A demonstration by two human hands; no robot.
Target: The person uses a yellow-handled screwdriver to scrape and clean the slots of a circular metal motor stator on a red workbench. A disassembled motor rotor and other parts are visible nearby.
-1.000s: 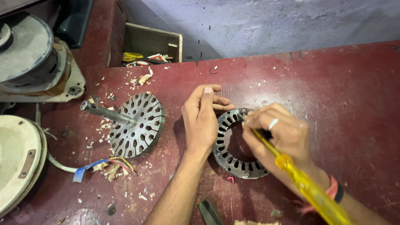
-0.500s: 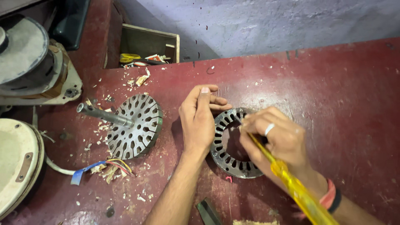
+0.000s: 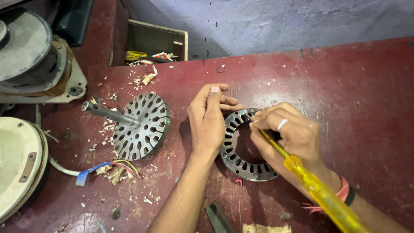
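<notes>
**Two hands on a slotted stator ring, red workbench**

At the far left edge, a cream round cover (image 3: 15, 166) is cut off by the frame, and above it in the upper left a grey motor housing (image 3: 30, 60) is also only partly visible. A white cable with coloured wires (image 3: 97, 168) lies at lower left among paper scraps. Next to it, in the left centre, stands a tilted rotor with a steel shaft (image 3: 140, 125). At the top, an open wooden box (image 3: 157, 41) holds small items that are hard to make out.

In the centre, the left hand (image 3: 209, 118) lies flat, fingers together, pressing on the left rim of the stator ring (image 3: 241, 157). The ring rests on the red workbench (image 3: 345, 86); its upper right part is hidden under the hands. The right hand (image 3: 293, 136), with a ring on one finger, is clamped around a yellow-handled screwdriver (image 3: 319, 190). Its tip is at the upper part of the stator, but the exact slot cannot be seen. The handle end leaves the frame at lower right. A dark tool (image 3: 217, 218) at the bottom edge is cut off.
</notes>
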